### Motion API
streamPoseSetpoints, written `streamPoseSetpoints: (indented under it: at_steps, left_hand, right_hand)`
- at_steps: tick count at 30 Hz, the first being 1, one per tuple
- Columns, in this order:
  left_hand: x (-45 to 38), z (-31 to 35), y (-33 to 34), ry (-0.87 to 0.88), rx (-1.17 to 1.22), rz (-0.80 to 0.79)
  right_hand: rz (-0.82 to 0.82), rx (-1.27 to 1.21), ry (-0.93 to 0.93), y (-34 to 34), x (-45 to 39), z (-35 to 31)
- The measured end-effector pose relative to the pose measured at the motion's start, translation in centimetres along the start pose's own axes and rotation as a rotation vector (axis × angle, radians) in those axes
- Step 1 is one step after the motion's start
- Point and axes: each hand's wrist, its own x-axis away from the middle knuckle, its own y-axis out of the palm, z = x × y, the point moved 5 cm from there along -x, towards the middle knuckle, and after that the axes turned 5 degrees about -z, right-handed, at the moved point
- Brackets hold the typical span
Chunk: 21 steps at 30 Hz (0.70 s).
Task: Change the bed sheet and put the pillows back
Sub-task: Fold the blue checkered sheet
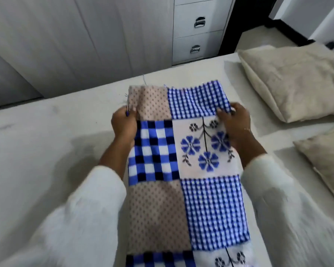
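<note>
Holding a folded patchwork bed sheet (183, 160) out over the bare mattress (46, 151), head view only; left hand (124, 123) grips the sheet's left edge near the far end, fingers curled round the fabric; right hand (234, 126) grips the right edge opposite, thumb on top, fingers tucked under; both in white sleeves (89, 212); sheet runs as a long strip from the bottom of the frame toward the far side of the bed, patches of blue check, beige dots, blue flowers; two beige pillows lie on the mattress at right, a far pillow (295, 79) and a near pillow (326, 160), apart from the sheet; white drawer unit (199, 29) with metal handles stands beyond the bed; frame slightly blurred.
</note>
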Motion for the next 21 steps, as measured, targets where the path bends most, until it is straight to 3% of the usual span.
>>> streamPoseSetpoints:
  at_steps: [3,6,9,15,17,21]
  left_hand:
    - [-6.3,1.0,0.6,0.004,-0.131,0.027]
    - [-7.1,-0.9,0.5,-0.103,-0.22,0.005]
    - [-2.1,-5.3,0.2,-0.176,-0.275,0.049]
    - [9.0,-11.4,0.0,-0.268,-0.342,0.016]
    - [9.4,-11.7,0.6,-0.324,-0.287,-0.028]
    - [8.7,-12.2,1.6,-0.618,-0.027,-0.164]
  right_hand:
    - [-0.07,0.066,0.034,3.4,-7.4,-1.7]
    - [-0.133,0.164,0.11,5.4,-10.0,-0.4]
    - [-0.056,0.207,0.163,4.1,-5.8,3.2]
    - [-0.074,0.352,0.246,1.5,5.5,10.9]
    - [-0.102,0.334,0.286,1.5,6.8,11.3]
    - [-0.222,0.106,0.535,2.4,6.8,11.5]
